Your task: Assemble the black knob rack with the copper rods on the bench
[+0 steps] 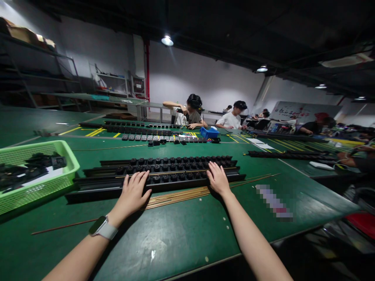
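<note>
Left hand (133, 194): palm down, fingers stretched out and slightly parted, thumb held away; the fingertips are at the black rails, and no grip shows, though I cannot tell whether they press on the thin rod (175, 173) there.
Right hand (218, 180): fingers extended, a little apart, tips over the right part of the rails; nothing is visibly pinched, and the thumb is hard to make out.
Black rails (99, 193): several, side by side before the person, running left to right under both hands.
Round black parts (166, 178): standing in rows along the rails; the thin rod lies lengthwise among them.
Brass-coloured rods (178, 197): a loose bundle on the green table (164, 244), just on the near side of the rails, passing by the right wrist.
Wristwatch (102, 227): on the left wrist.
Green basket (70, 154): left of the rails, holding dark parts and white paper.
Blue bin (209, 133): across the table, near a seated co-worker (191, 115).
</note>
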Demonstrator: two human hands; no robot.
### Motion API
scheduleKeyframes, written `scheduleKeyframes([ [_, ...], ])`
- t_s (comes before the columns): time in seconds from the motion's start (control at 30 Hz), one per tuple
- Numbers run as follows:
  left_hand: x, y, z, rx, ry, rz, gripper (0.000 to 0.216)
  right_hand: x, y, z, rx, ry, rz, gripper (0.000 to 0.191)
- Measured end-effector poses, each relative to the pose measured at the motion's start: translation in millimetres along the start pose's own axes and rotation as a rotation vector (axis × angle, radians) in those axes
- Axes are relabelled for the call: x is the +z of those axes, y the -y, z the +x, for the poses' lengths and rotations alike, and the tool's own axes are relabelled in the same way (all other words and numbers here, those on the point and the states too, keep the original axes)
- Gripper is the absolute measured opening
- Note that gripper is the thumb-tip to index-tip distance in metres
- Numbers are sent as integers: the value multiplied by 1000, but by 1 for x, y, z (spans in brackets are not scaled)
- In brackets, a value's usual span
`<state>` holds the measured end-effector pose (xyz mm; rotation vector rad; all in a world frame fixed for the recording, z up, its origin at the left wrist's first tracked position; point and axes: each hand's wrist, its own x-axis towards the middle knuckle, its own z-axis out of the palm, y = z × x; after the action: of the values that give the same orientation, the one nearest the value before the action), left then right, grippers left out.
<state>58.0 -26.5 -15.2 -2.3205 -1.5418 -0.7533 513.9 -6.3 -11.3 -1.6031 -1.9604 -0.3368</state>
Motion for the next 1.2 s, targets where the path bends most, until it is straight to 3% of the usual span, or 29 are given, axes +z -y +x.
scheduleKeyframes([
  [0.67, 3, 1, 0, 5, -9, 9, 71, -7, 34, -4, -145, 105, -65, 60],
  [1.2, 1, 0, 1, 9, -16, -9, 72, -10, 57, -2, -159, 141, -50, 60],
])
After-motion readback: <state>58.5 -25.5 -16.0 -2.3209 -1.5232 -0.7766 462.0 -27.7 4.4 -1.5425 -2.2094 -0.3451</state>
